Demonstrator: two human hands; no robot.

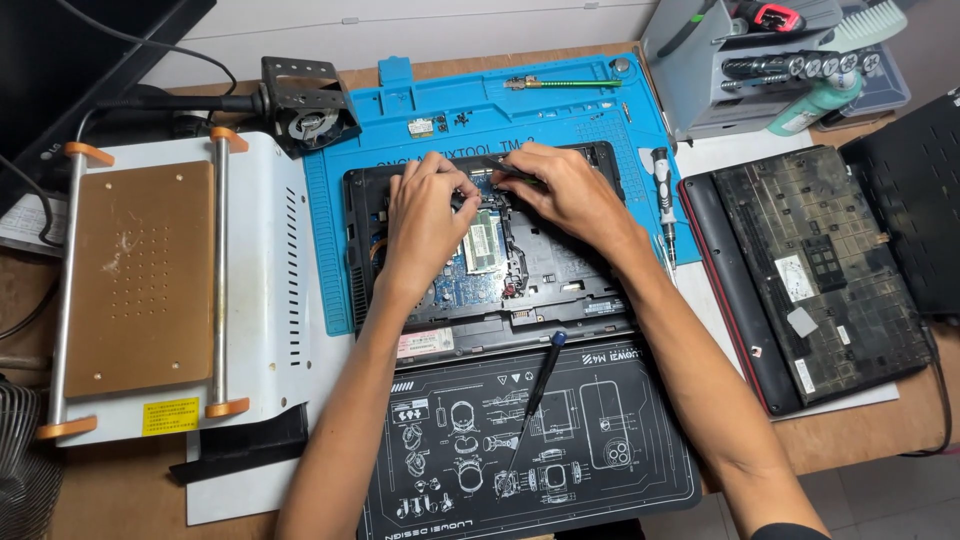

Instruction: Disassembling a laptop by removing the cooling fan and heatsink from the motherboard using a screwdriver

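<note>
An opened black laptop base point(560, 290) lies on a blue work mat point(450, 110), its blue circuit board point(465, 290) and a green memory module point(481, 243) exposed. My left hand point(425, 215) rests over the board's upper left, fingertips pinched on a small part near the top edge. My right hand point(570, 190) reaches in from the right and holds thin dark tweezers point(505, 168) whose tip points toward my left fingertips. What sits between the fingers is hidden.
A black screwdriver point(535, 390) lies on a black printed mat point(530, 450) in front. A second laptop shell point(820, 270) sits right, a heating plate station point(140, 280) left. A cooling fan point(310, 120), a green pen tool point(560, 83), another screwdriver point(665, 200) and a grey tool rack point(760, 60) stand behind.
</note>
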